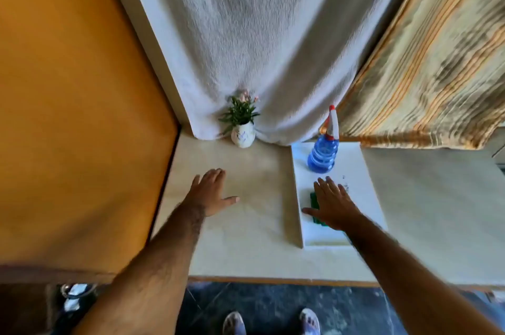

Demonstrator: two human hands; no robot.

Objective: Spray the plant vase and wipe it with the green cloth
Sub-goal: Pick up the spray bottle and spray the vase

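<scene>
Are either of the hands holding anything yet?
No. The left hand is open over the counter; the right hand is spread flat over the green cloth, not gripping it.

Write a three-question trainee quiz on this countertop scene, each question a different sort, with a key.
1. True or false: the spray bottle stands on the white board.
2. Multiple choice: the right hand is spread over A) the vase, B) the green cloth, C) the spray bottle.
3. Fill in: the vase stands against the white ____.

Key: 1 true. 2 B. 3 curtain. The left hand is open and flat above the bare counter, holding nothing.
</scene>
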